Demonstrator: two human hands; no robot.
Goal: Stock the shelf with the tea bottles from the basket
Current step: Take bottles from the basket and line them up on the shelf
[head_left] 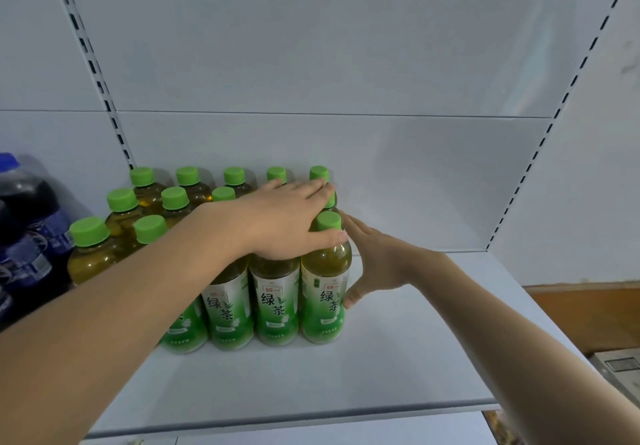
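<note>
Several green tea bottles (pixel 275 301) with green caps and green labels stand in rows on the left half of a white shelf (pixel 398 368). My left hand (pixel 287 219) lies flat, palm down, across the caps of the front and middle bottles. The rightmost front bottle (pixel 325 292) has my right hand (pixel 374 257) pressed flat against its right side, fingers straight and thumb low against the label. Neither hand wraps around a bottle. No basket is in view.
Dark soda bottles with blue labels (pixel 27 236) stand left of the tea, past the slotted upright (pixel 104 98). The shelf's right half is bare up to the right upright (pixel 540 153). A wooden floor and a box corner (pixel 616 365) show at the lower right.
</note>
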